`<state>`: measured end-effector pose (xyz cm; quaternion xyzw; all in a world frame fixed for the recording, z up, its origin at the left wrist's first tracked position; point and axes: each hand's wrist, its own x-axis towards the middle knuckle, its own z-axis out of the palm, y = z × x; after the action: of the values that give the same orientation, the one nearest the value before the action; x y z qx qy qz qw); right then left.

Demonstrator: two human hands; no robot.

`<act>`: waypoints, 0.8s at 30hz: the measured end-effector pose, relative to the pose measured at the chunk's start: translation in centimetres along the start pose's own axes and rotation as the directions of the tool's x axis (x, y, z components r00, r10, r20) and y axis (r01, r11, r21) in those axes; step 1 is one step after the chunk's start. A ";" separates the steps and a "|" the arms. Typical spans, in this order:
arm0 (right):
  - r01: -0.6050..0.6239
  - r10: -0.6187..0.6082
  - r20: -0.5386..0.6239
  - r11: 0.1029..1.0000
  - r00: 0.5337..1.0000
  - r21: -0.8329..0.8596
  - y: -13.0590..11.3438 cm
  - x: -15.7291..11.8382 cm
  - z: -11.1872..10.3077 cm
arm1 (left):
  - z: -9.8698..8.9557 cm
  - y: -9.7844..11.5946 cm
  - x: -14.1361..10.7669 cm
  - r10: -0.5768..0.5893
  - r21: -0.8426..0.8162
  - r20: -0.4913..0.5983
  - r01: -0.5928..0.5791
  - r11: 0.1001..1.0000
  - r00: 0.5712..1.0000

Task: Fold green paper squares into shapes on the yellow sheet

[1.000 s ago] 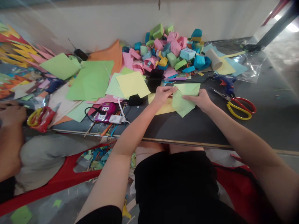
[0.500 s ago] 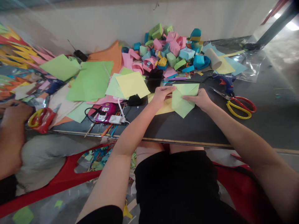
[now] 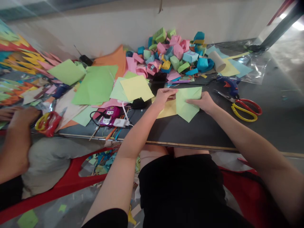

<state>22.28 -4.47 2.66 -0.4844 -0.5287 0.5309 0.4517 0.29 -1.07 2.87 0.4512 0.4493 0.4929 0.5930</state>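
Observation:
Between my two hands is a pale green sheet of paper [image 3: 187, 106], folded, with a point at its lower end. My left hand [image 3: 164, 96] pinches its upper left edge. On the right side my right hand [image 3: 204, 103] grips it, the thumb lying across the front and the other fingers hidden behind. A yellow-orange sheet of paper [image 3: 167, 109] lies on the table under my left hand. To the right rest scissors [image 3: 245, 109] with red and yellow handles, blades apart, beside a blue glue gun [image 3: 230, 84].
Folded paper pieces [image 3: 175, 53] are heaped against the wall. A cardboard tube [image 3: 217, 61] lies right of them. Green sheets [image 3: 95, 84], a yellow sheet [image 3: 137, 88] and a purple power strip [image 3: 110, 115] are left. A co-worker's hand [image 3: 25, 115] is at far left, near other scissors [image 3: 48, 122].
The view has shifted slightly, so things on the left sit further right. Both hands keep hold of the green paper, whose top flap now looks less distinct.

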 end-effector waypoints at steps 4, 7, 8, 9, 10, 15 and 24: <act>-0.007 0.007 0.007 1.000 1.000 0.001 -0.3 -0.1 0.1 | 0.0 -0.4 0.3 -0.029 -0.029 -0.023 0.028 0.999 0.999; -0.017 0.017 -0.008 1.000 1.000 -0.014 -0.2 -0.2 0.2 | 0.2 -0.2 0.1 -0.017 -0.013 -0.022 0.017 1.000 1.000; -0.016 0.016 -0.013 1.000 1.000 -0.015 -0.2 -0.2 0.2 | 0.3 -0.1 0.0 -0.012 -0.003 -0.014 0.012 1.000 1.000; -0.012 0.012 -0.015 1.000 1.000 -0.015 -0.1 -0.2 0.2 | 0.3 0.0 -0.2 -0.008 0.010 -0.001 0.008 1.000 1.000; -0.007 0.007 -0.017 1.000 1.000 -0.015 0.0 -0.2 0.2 | 0.4 0.0 -0.3 -0.005 0.029 0.017 0.005 1.000 1.000; 0.013 -0.014 -0.020 0.998 1.000 -0.059 0.2 0.0 0.0 | 0.8 -0.2 -0.7 0.025 0.148 0.084 -0.037 0.988 0.996; -0.019 0.019 -0.001 0.995 1.000 -0.099 -0.2 -0.2 0.2 | 1.2 0.7 -0.9 -0.116 0.071 0.000 0.115 0.991 0.993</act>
<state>22.09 -4.68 2.90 -0.5112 -0.5499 0.5081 0.4220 1.26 -2.00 3.82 0.4460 0.4906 0.4408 0.6051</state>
